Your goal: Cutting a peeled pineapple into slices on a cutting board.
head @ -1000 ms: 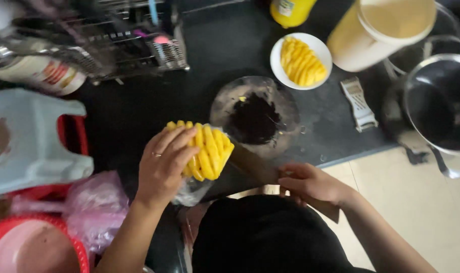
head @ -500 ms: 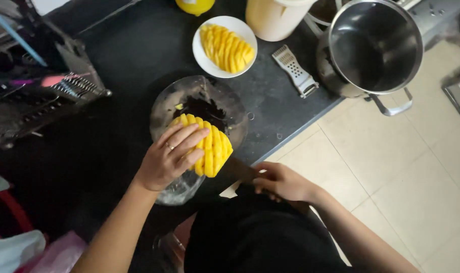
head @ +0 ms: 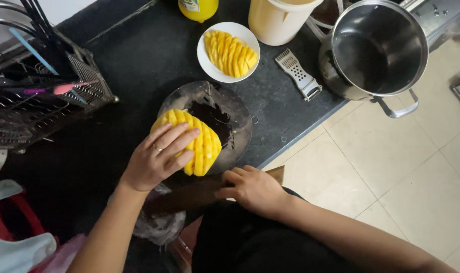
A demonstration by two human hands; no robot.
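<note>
My left hand [head: 156, 159] is shut on a peeled, scored yellow pineapple [head: 205, 147], holding it at the near edge of a clear glass plate [head: 240, 114] with dark scraps on it. The plate lies on the black counter [head: 139, 55]. My right hand [head: 250, 189] is closed around the handle of a knife [head: 189, 198]. Its dark blade points left, below the pineapple and along the counter's front edge. A brown end of the handle shows past my knuckles.
A white plate [head: 208, 63] of pineapple pieces sits behind the glass plate, beside a small metal grater [head: 298, 73]. A steel pot [head: 376, 48], a cream jug [head: 278, 20] and a yellow bottle [head: 197, 7] stand at the back. A dish rack [head: 38, 96] is left. Tiled floor [head: 392, 167] lies right.
The view has swung, so the pot and white plate now sit nearer the middle. My left hand keeps its hold on the pineapple. My right hand stays at the counter edge.
</note>
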